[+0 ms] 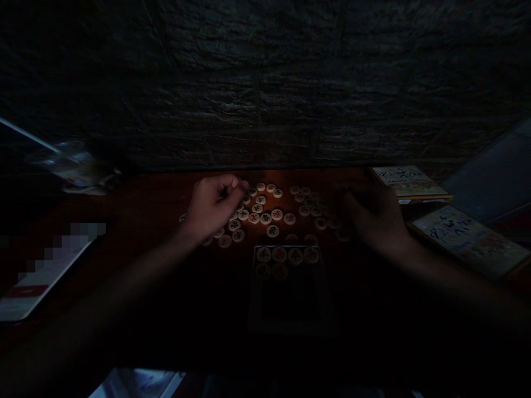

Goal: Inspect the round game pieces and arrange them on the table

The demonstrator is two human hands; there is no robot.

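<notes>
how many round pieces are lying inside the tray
6 visible: four pieces in the tray's far row, two pieces in the next row, at its left. Darkness may hide more.

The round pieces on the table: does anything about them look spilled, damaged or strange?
Nothing clearly stands out. Many round pieces lie loosely scattered, while six show in rows in the tray; none looks broken, though deep shadow hides details.

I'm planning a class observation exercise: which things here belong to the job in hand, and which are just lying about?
In the job:
pieces, near left hand and right hand
tray, holding some pieces

Seemingly lying about:
two boxes
drink, probably
flat pale thing
</notes>
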